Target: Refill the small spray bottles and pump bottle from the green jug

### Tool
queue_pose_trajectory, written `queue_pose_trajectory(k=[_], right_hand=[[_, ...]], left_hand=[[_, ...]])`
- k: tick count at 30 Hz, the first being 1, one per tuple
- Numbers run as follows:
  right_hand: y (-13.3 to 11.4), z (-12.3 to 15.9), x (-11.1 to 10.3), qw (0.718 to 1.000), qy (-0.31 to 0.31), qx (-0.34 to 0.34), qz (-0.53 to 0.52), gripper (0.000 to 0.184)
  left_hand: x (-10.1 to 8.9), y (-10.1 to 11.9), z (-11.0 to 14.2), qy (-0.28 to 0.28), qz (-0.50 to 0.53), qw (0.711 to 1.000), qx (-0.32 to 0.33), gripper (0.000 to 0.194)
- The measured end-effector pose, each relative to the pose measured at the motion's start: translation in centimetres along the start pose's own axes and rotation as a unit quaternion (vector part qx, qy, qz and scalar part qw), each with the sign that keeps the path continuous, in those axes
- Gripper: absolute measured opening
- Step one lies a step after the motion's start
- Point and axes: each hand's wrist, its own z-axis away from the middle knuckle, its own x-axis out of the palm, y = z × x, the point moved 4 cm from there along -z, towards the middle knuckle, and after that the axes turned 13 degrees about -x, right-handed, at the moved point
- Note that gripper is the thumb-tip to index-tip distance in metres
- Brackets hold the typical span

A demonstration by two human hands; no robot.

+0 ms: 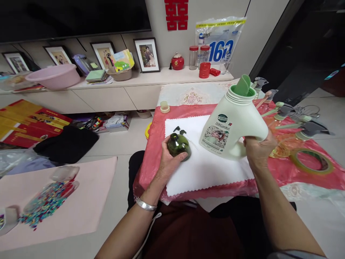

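My left hand [169, 158] is wrapped round a small dark green bottle [178, 144] that stands on a white cloth [205, 165]. A small black part [180, 130] lies on the cloth just behind it. My right hand [257, 149] grips the handle of a big pale green detergent jug [229, 124], held tilted above the cloth to the right of the small bottle. The jug is uncapped, and a green funnel-like piece [242, 85] sticks out of its mouth.
A red cloth [153, 151] covers the low table. Several spray-nozzle heads [299, 120] and a tape roll [312, 162] lie at the right. A small round lid [165, 107] sits at the back left. Coloured beads [45, 203] lie on a pink sheet on the floor.
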Motion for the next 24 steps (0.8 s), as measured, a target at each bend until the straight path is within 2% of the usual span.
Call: queue_pose_trajectory(k=[5, 11, 15, 24], right_hand=[[-0.7, -0.1, -0.2, 0.999, 0.010, 0.016, -0.035, 0.028], [-0.8, -0.1, -0.1, 0.998, 0.019, 0.023, -0.046, 0.037], [-0.9, -0.1, -0.2, 0.998, 0.028, 0.028, -0.042, 0.041], [-1.9, -0.3, -0.6, 0.997, 0.042, 0.027, -0.061, 0.031]], left_hand=[[-1.4, 0.6, -0.1, 0.009, 0.053, 0.998, -0.013, 0.089], [-2.5, 1.4, -0.3, -0.014, 0.041, 0.999, 0.002, 0.082], [-3.0, 1.5, -0.8, -0.009, 0.046, 0.999, 0.014, 0.082], [-3.3, 1.3, -1.9, -0.015, -0.029, 0.997, 0.063, 0.089]])
